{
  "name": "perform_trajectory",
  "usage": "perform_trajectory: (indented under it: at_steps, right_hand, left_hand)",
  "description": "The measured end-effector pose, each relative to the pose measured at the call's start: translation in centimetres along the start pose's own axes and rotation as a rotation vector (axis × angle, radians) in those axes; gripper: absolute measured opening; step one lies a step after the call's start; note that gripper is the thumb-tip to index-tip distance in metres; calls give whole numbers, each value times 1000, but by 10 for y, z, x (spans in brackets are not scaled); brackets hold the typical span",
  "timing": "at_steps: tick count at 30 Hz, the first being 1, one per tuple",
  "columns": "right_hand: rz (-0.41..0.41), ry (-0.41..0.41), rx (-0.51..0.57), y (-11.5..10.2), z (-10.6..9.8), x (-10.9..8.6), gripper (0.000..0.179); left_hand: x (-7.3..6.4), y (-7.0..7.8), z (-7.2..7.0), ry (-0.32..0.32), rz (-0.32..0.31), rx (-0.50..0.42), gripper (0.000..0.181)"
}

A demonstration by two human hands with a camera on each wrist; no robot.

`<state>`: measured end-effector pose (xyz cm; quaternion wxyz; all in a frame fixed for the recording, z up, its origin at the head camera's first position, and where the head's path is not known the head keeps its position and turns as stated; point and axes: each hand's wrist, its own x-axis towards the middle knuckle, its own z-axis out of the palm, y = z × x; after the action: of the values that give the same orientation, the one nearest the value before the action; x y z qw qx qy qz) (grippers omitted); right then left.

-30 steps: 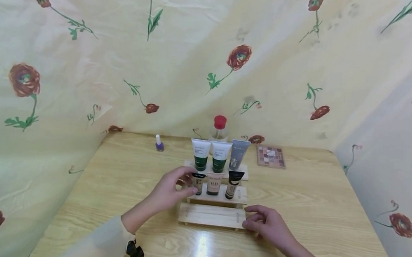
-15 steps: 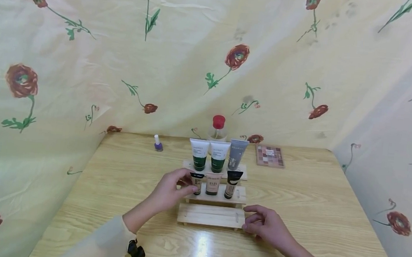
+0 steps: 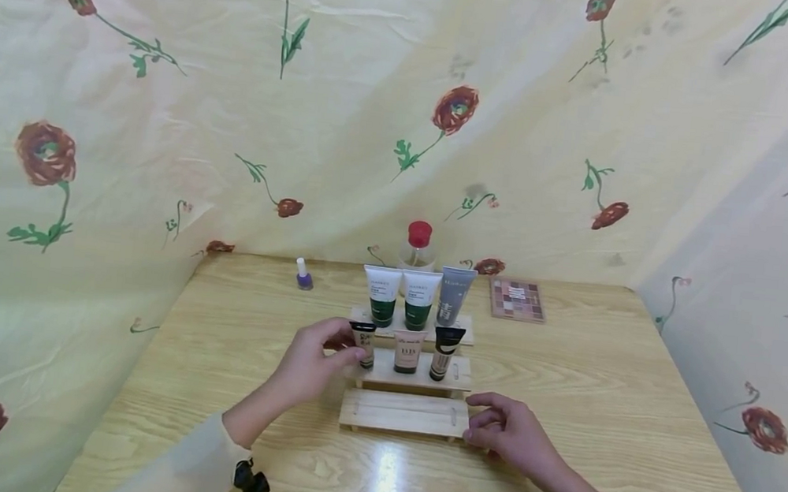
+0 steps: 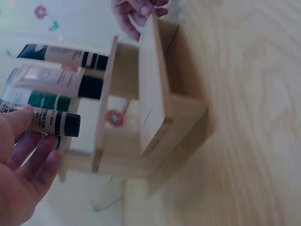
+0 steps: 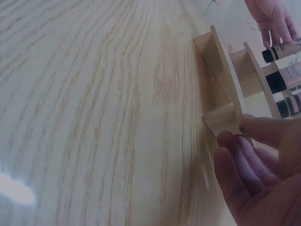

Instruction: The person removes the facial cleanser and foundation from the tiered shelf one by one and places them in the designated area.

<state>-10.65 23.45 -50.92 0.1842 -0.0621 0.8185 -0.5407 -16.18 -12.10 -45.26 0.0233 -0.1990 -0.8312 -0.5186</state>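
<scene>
My left hand (image 3: 312, 357) pinches a small beige tube with black ends (image 4: 47, 120) between thumb and fingers. In the left wrist view its black cap stands apart from the middle step's board. The tube is at the left end of the three-step wooden rack (image 3: 405, 413). A pink tube (image 3: 407, 352) and a black-topped beige tube (image 3: 445, 354) stand upright on that same middle step. With thumb and fingertips, my right hand (image 3: 514, 436) grips the right end of the lowest step; the right wrist view shows the thumb on the board's edge (image 5: 230, 75).
Two white-and-green tubes (image 3: 382, 296) and a grey-blue tube (image 3: 455, 295) stand on the top step. Behind them is a clear bottle with a red cap (image 3: 420, 234). A purple nail polish (image 3: 304, 275) stands back left, an eyeshadow palette (image 3: 518, 300) lies back right. Flowered cloth (image 3: 349, 115) hangs behind.
My left hand has shifted slightly left with the small beige tube, widening the gap to the pink tube. My right hand stays at the rack's end.
</scene>
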Motion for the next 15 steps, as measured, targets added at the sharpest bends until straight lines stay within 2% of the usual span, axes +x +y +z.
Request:
perform_trajectory:
  at_steps: [4,7,11,15]
  right_hand:
    - [14,0,-2,-1,0,1,58]
    - [19,-3,-6,-1,0,2,58]
    - [20,-7,-12,-1,-1,2,59]
    - [15,-10,-14,-3,-1,2,59]
  left_hand:
    - [-4,-3,-24,55,-1,2,18]
    - [-6,-12,-46,101,-16,-7,24]
    - [-8,-30,-77,149,-64,-23,27]
    - [-11,-57,-104,197,-131,-3,28]
